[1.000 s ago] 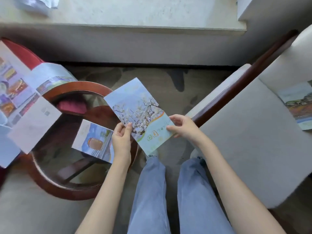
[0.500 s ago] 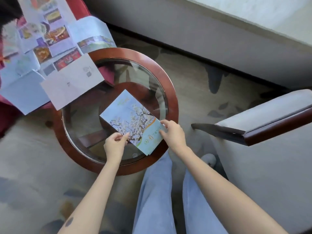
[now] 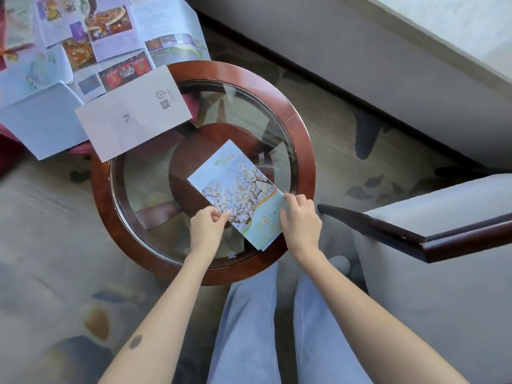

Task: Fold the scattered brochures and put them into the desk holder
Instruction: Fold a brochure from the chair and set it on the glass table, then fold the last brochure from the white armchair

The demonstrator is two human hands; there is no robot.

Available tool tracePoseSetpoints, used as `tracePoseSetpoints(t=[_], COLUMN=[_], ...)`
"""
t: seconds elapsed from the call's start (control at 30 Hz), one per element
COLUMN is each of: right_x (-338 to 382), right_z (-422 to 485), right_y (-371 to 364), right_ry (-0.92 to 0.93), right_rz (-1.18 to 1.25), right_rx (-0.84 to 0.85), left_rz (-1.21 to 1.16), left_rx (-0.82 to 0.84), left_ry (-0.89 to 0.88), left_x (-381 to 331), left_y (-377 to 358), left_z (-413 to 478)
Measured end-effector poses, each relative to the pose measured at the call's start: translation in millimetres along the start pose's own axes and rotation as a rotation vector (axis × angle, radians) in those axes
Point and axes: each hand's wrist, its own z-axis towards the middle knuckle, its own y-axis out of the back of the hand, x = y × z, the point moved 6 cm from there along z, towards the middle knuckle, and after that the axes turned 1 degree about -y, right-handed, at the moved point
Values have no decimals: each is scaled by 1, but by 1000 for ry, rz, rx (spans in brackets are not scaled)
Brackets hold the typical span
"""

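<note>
Brochure (image 3: 235, 187) lowered (seemingly onto table (image 3: 304, 151)), hands (image 3: 206, 231) (image 3: 300, 225) pinching

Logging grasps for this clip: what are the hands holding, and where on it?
Both hold the folded blossom brochure toward its near end: the left hand pinches its left edge, the right hand grips its right edge.

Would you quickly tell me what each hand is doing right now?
Left hand: pinches the left edge of the folded brochure.
Right hand: grips the right edge of the folded brochure.
</note>
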Motion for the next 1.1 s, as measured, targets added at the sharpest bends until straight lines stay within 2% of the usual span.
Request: tracePoseSetpoints(t=[0.3, 0.83, 0.93, 1.1], right_x=[-4, -4, -8, -20], right_z=[5, 5, 8, 3], right_y=[4, 2, 8, 43], right_ry=[-17, -1, 20, 106], right_rz=[6, 1, 67, 264], right_rx=[-9, -34, -38, -115], left_rz=[5, 308, 352, 361], left_rx=[60, 103, 90, 123], left_ry=[143, 136, 76, -172], left_x=[-3, -15, -28, -80], left_y=[-13, -16, -18, -32], left_z=[-4, -5, -11, -33])
